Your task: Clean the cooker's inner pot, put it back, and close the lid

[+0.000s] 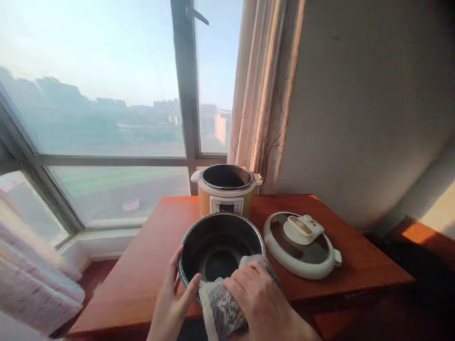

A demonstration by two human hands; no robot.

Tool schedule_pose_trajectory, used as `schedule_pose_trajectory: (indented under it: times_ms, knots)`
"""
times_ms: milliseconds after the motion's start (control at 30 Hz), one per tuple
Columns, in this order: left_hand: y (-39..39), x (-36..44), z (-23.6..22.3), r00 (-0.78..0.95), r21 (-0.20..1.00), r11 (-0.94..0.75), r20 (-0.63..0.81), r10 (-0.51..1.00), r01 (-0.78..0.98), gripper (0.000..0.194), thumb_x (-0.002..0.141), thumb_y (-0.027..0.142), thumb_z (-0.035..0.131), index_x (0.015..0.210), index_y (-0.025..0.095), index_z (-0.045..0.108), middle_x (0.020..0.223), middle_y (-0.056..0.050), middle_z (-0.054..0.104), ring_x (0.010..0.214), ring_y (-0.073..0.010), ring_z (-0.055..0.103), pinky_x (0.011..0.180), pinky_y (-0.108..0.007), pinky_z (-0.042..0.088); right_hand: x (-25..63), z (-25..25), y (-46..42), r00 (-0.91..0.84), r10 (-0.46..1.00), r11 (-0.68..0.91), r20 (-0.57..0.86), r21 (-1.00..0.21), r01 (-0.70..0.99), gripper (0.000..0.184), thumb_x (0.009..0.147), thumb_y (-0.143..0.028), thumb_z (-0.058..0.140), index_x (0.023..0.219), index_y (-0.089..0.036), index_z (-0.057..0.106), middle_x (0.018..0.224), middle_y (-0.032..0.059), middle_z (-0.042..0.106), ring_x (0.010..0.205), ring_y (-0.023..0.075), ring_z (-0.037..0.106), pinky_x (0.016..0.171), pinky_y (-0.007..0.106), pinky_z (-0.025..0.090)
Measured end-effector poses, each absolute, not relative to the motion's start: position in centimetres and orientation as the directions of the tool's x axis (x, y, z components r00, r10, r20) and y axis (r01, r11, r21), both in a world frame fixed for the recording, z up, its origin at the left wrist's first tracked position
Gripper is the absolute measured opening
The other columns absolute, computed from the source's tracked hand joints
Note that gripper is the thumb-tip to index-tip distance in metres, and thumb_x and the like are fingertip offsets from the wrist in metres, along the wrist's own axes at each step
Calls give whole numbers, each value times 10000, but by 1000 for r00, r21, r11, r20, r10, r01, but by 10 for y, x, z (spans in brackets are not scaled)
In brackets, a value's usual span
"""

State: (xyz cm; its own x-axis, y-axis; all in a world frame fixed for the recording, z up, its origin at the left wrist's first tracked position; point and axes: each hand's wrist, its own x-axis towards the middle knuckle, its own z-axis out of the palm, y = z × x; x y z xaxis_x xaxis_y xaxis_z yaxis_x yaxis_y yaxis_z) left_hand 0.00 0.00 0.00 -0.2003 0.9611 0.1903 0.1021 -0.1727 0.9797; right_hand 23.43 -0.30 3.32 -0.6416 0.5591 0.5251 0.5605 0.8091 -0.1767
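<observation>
A dark inner pot with a shiny rim is tilted toward me near the table's front edge. My left hand grips its left side, thumb at the rim and fingers around the outside. In my right hand is a grey and white cloth, bunched over the pot's near right rim. The fingers are curled on the cloth, and part of it hangs down in front. Behind the pot stands the pressure cooker body, open at the top, with a control panel facing me. The cooker lid lies to the right.
The reddish wooden table carries all of these. Behind it are a tall window and a drawn curtain. A grey wall rises at the right, and another curtain hangs at lower left.
</observation>
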Motion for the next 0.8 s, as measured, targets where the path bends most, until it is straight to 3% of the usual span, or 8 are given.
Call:
schedule_pose_trajectory:
  times_ms: [167, 300, 633, 733, 800]
  knots:
    - [0, 8, 2, -292, 988, -156, 153, 944, 13, 817, 774, 467, 752, 1472, 245, 389, 1529, -101, 474, 1403, -349, 429, 1138, -432, 401, 232, 37, -7, -662, 620, 764, 421, -130, 633, 636, 771, -593, 696, 1243, -207, 514, 1053, 49, 661, 931, 268, 580, 896, 427, 339]
    - [0, 11, 7, -340, 989, -150, 138, 930, -10, 843, 725, 464, 781, 1463, 234, 444, 1474, -93, 542, 1388, -373, 442, 1144, -449, 392, 231, 39, -7, -658, 639, 747, 399, -115, 655, 558, 726, -500, 735, 1169, -213, 551, 990, 32, 658, 890, 261, 577, 829, 406, 363]
    - [4, 1, 6, -268, 983, -179, 184, 946, 46, 828, 764, 486, 741, 1465, 184, 421, 1496, -143, 510, 1412, -371, 408, 1176, -495, 330, 254, 47, 11, -757, 546, 835, 358, -157, 528, 518, 685, -481, 730, 1111, -223, 588, 983, 39, 673, 899, 247, 586, 864, 390, 392]
    - [6, -4, 3, -270, 979, -187, 202, 941, 83, 831, 755, 504, 745, 1450, 169, 438, 1500, -161, 503, 1405, -388, 414, 1177, -517, 318, 274, 55, 23, -757, 553, 832, 348, -195, 519, 499, 628, -463, 782, 1036, -233, 609, 983, 27, 660, 957, 248, 571, 960, 406, 376]
    - [7, -6, 0, -267, 975, -192, 216, 939, 115, 824, 757, 504, 744, 1448, 169, 448, 1497, -158, 509, 1410, -391, 405, 1184, -518, 304, 285, 61, 29, -738, 572, 820, 358, -225, 526, 482, 606, -416, 804, 1011, -233, 617, 992, 20, 649, 1000, 244, 567, 1084, 428, 300]
